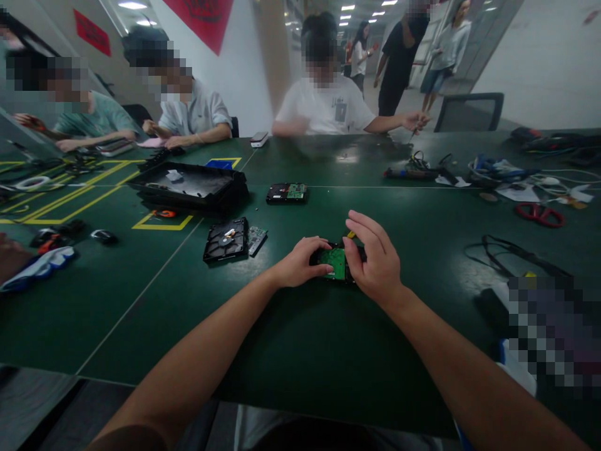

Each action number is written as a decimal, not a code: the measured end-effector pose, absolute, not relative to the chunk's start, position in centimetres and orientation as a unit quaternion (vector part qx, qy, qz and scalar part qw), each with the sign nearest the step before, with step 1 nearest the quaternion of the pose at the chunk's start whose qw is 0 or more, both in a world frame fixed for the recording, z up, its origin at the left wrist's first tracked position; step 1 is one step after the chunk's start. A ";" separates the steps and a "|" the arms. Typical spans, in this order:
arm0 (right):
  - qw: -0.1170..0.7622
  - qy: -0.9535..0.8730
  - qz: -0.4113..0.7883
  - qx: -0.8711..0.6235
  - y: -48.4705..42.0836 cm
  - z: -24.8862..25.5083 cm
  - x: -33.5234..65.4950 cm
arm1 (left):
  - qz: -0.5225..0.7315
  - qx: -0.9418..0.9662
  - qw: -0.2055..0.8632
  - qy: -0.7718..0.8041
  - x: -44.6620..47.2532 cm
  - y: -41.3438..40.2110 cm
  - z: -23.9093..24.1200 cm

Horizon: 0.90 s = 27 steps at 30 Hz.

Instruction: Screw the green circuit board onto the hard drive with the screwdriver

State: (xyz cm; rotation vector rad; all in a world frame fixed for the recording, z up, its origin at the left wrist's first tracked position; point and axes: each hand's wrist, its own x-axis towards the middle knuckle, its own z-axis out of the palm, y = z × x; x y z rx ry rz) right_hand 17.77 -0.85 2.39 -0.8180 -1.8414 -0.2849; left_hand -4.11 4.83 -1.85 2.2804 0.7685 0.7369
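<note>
In the head view, the hard drive point(336, 260) lay on the desk point(319, 351), nearer its near edge than its far one, green circuit board up, its long axis running left to right, roughly along the near edge. The left hand point(300, 263) was curled around the drive's left end, thumb on the board and fingers at the far side. The right hand point(375, 258) was cupped over the right end, fingers fairly straight beside a small yellow object point(350, 235); whether it gripped that, I could not tell.

Hard drive point(336, 258) (partly hidden)
</note>
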 end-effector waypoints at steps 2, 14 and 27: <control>0.532 -0.768 -0.118 -0.337 -0.8 2.4 17.7 | 0.276 0.864 0.306 0.290 -4.1 4.9 -1.9; 0.540 -0.749 -0.095 -0.371 -1.0 2.3 17.7 | 0.271 0.867 0.303 0.289 -4.1 4.9 -1.8; 0.546 -0.743 -0.008 -0.387 -0.9 1.5 17.8 | 0.266 0.868 0.302 0.292 -4.1 4.8 -1.7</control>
